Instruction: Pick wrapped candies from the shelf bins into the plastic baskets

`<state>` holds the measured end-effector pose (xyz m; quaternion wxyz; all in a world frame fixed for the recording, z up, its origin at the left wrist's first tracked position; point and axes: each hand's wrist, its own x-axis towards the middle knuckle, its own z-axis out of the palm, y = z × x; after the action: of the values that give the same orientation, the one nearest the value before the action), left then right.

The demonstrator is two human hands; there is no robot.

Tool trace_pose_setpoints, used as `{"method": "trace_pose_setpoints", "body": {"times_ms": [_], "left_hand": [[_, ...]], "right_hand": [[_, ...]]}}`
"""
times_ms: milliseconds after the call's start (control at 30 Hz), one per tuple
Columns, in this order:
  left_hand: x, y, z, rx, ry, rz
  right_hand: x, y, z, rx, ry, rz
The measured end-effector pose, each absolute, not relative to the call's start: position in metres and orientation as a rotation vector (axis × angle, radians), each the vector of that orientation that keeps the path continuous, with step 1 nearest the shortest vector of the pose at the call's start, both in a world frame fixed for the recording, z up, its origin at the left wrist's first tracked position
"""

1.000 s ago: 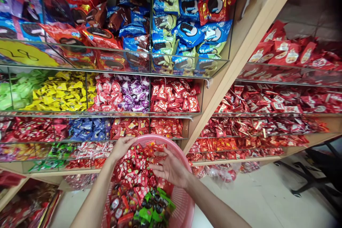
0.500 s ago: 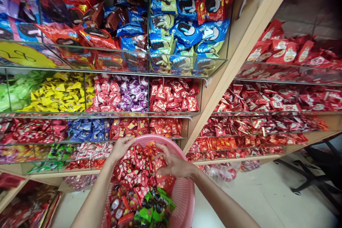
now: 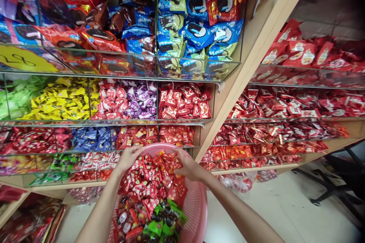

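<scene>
A pink plastic basket [image 3: 196, 209] holds wrapped candies in several groups. My left hand [image 3: 129, 158] grips its far left rim, the thumb over the edge. Inside, red packets with white lettering [image 3: 139, 178] lie at the left, and red packets with orange spots [image 3: 168, 163] lie at the far right. Nearer me are dark red candies [image 3: 127, 216] and green-and-black wrapped candies [image 3: 164, 218]. My right hand [image 3: 186, 165] is over the right far side of the basket beside the orange-spotted packets, its thumb and fingers apart, with nothing visible between them.
Shelves of sorted candy rise ahead, with clear dividers and a wooden upright [image 3: 242, 68]. Blue cookie packs [image 3: 196, 34] fill an upper compartment; yellow candies [image 3: 62, 100] lie lower left. A black chair base [image 3: 322, 186] stands on the pale floor at right.
My right hand has drawn back to the right, away from the spotted red packets and toward the basket's rim, uncovering more of them. My left hand keeps its hold on the rim.
</scene>
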<state>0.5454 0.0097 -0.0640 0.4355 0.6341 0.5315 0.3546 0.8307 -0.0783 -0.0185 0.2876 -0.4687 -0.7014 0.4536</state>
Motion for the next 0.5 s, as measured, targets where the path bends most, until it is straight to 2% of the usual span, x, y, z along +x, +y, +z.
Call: {"method": "trace_pose_setpoints", "body": {"times_ms": [100,500], "left_hand": [[0.545,0.01,-0.064,1.585,1.343,0.884],[0.546,0.008,-0.059,1.588,1.349,0.865]], "right_hand": [[0.833,-0.073,-0.017,-1.375,-1.974,0.915],[0.808,-0.057,-0.023,-1.275,-2.33,0.617]]}}
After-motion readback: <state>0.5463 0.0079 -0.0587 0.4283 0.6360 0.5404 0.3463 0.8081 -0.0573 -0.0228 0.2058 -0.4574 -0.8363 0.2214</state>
